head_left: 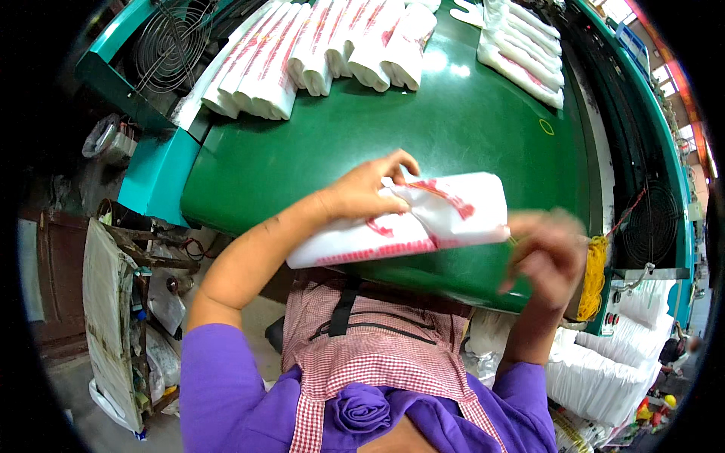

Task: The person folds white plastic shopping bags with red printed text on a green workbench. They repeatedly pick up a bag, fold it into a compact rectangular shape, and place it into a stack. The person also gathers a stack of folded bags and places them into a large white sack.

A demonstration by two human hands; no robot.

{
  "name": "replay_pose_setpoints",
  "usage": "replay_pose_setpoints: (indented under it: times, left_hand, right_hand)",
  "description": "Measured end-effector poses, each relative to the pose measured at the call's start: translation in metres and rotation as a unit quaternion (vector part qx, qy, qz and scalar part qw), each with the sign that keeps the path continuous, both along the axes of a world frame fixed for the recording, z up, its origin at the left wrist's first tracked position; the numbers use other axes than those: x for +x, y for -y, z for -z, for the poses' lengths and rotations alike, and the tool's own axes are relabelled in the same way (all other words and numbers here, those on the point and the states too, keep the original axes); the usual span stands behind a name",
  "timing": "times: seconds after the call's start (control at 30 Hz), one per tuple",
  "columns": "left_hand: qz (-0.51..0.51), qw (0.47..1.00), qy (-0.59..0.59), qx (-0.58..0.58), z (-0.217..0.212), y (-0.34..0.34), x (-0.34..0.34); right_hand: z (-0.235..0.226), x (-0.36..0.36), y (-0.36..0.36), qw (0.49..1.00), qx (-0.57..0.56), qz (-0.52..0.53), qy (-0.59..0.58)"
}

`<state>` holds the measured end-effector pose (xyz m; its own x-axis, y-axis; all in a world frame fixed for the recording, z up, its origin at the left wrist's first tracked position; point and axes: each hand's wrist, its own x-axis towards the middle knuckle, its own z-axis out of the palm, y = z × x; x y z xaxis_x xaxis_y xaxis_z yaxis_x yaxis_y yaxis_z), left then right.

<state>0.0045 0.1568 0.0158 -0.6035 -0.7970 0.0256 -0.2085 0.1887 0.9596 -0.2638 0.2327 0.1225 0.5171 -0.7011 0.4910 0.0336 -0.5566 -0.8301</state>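
Grasping a red-printed white plastic-bag bundle [415, 226] with the left hand [371, 187], mid-frame, over the green tabletop [317, 147]. Swinging the right hand [550, 257], blurred, just beside the bundle's right end — cannot tell whether clenched or released. Can see similar bundles [266, 97] at upper left — plus yellow rubber bands [594, 279] hanging at right.

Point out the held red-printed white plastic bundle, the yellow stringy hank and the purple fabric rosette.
Held red-printed white plastic bundle [427, 220]: head view, its middle.
Yellow stringy hank [593, 279]: head view, its middle.
Purple fabric rosette [362, 408]: head view, its centre.
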Motion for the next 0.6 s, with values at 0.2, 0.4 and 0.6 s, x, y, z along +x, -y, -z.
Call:
replay_pose_setpoints:
  times: [0.2, 0.4, 0.6]
  left_hand:
    - [-0.163, 0.924, -0.336, 0.084, -0.006, 0.027, 0.010]
    - [-0.129, 0.940, -0.041, -0.314, -0.022, 0.087, -0.004]
    - [-0.366, 0.863, 0.175, -0.301, -0.042, 0.233, 0.093]
  right_hand:
    - [0.072, 0.031, 0.039, 0.923, 0.262, 0.171, 0.224]
    - [0.112, 0.059, 0.138, 0.920, 0.250, 0.248, 0.174]
    - [0.084, 0.023, 0.286, 0.940, 0.232, 0.252, 0.006]
